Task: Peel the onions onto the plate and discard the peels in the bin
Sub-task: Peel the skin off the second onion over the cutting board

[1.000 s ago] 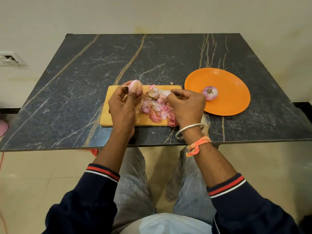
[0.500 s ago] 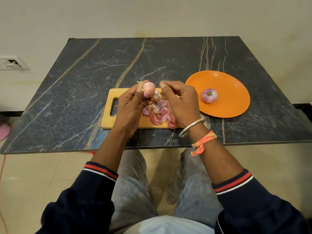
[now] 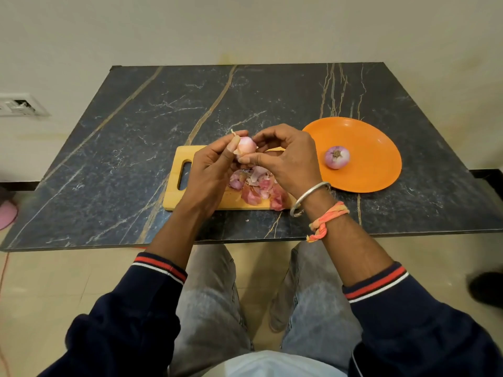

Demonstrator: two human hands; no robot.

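Note:
A small pink onion (image 3: 247, 145) is held above the wooden cutting board (image 3: 201, 203). My left hand (image 3: 211, 170) grips it from the left, thumb against its skin. From the right, my right hand (image 3: 285, 159) pinches the onion with thumb and fingertips. Below the hands a heap of pink onion peels (image 3: 255, 187) lies on the board. One peeled onion (image 3: 337, 157) sits on the orange plate (image 3: 375, 148) to the right. No bin is in view.
The board and plate rest on a dark marble table (image 3: 245, 99) against a cream wall. A wall socket (image 3: 19, 104) is at the left. My knees are below the table's near edge, and a pink object (image 3: 6, 213) lies on the floor at left.
My right hand rose from the peel heap and closed onto the onion. My left hand shifted right with the onion, uncovering the board's handle slot.

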